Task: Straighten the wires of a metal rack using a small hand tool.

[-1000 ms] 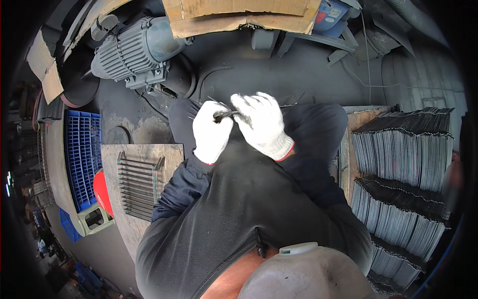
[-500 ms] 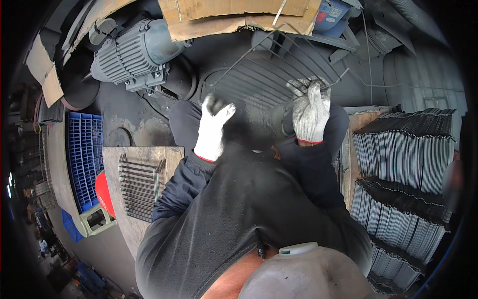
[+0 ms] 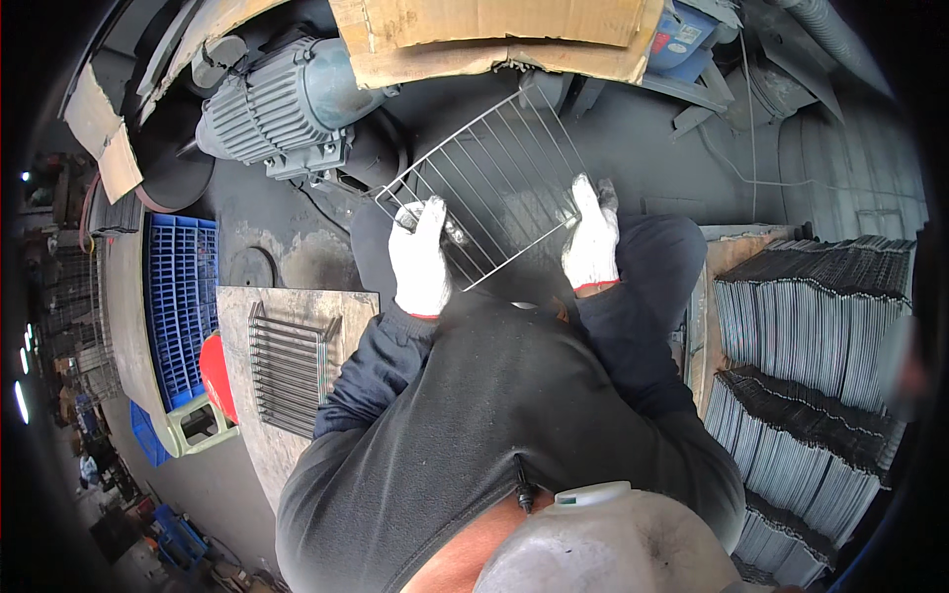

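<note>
Your left hand (image 3: 422,255), empty before, now closes on the wire rack (image 3: 484,178); your right hand (image 3: 593,242) grips opposite, apparently steadying it.

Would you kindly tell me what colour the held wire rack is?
The wire rack is silvery grey; head view.

The gloved left hand (image 3: 420,259) and right hand (image 3: 593,242) were white, smudged grey at the fingers and edged in red at the wrists. The wire rack (image 3: 484,188) was pale silver-grey, striped by parallel bars. Dark wire frames (image 3: 287,381) repeated that striping against the mottled grey-brown desk (image 3: 353,318). Stacked racks (image 3: 806,321) had fine silver-grey and black stripes beneath blackish tops. The ribbed motor (image 3: 267,109) was blue-grey, the cardboard (image 3: 504,35) tan, the gridded crate (image 3: 183,306) bright blue, the stool (image 3: 176,427) pale green, the sleeves (image 3: 371,371) dark navy, and the top (image 3: 484,395) plain charcoal.
</note>
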Available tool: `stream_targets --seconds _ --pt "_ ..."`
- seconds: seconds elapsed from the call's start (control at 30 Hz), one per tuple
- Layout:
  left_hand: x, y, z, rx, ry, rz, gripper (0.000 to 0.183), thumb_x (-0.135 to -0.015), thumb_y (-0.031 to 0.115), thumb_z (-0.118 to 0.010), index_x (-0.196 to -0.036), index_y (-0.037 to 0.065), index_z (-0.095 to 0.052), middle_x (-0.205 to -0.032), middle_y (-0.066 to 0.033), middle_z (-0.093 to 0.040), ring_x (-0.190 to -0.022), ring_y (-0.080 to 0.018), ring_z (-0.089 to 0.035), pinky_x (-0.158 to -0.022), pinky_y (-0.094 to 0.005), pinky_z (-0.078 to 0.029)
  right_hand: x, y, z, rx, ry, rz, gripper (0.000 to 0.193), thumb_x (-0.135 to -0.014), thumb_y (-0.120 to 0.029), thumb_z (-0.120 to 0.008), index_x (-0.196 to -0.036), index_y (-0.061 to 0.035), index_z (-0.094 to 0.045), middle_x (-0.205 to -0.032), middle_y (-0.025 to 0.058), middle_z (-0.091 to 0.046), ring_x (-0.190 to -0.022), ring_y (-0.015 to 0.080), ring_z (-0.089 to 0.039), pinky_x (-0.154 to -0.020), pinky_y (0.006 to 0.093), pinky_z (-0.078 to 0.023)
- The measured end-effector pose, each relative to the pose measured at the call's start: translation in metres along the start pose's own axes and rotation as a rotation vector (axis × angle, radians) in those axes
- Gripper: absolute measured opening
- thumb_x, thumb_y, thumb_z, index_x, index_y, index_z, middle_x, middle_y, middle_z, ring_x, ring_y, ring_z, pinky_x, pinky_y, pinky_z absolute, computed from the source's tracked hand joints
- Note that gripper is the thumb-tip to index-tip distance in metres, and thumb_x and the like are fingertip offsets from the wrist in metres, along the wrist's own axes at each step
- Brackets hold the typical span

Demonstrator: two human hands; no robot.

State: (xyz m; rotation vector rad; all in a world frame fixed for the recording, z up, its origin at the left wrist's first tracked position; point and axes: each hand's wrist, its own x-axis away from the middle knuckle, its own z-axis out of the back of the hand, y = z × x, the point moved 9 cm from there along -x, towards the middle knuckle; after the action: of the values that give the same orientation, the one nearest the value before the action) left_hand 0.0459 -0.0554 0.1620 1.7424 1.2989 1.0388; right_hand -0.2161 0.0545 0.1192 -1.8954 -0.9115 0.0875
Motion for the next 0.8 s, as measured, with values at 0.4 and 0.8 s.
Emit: stream_targets --seconds 0.4,0.8 --pt "0.007 0.005 0.0 -0.455 -0.186 0.004 0.017 -0.097 0.009 -0.085 -0.093 0.005 -0.069 -0.079 0.0054 -0.065 -0.069 -0.0014 -0.052 -0.062 -0.0214 -0.043 -0.012 -0.008 -0.002 0.158 -0.199 0.147 0.026 -0.108 -0.008 -0.069 -0.132 -0.0014 -0.071 -0.123 0.0064 -0.075 -0.111 0.0147 -0.069 -0.102 0.0306 -0.054" --pt "-0.002 -0.006 0.011 -0.482 -0.165 0.017 0.015 -0.1 0.01 -0.083 -0.095 0.005 -0.069 -0.077 0.0063 -0.06 -0.067 -0.0018 -0.05 -0.061 -0.0231 -0.042 -0.006 0.002 -0.008 0.485 -0.368 -0.11 0.007 -0.104 -0.011 -0.076 -0.105 -0.005 -0.074 -0.088 0.0019 -0.075 -0.076 0.0106 -0.068 -0.07 0.0268 -0.052"
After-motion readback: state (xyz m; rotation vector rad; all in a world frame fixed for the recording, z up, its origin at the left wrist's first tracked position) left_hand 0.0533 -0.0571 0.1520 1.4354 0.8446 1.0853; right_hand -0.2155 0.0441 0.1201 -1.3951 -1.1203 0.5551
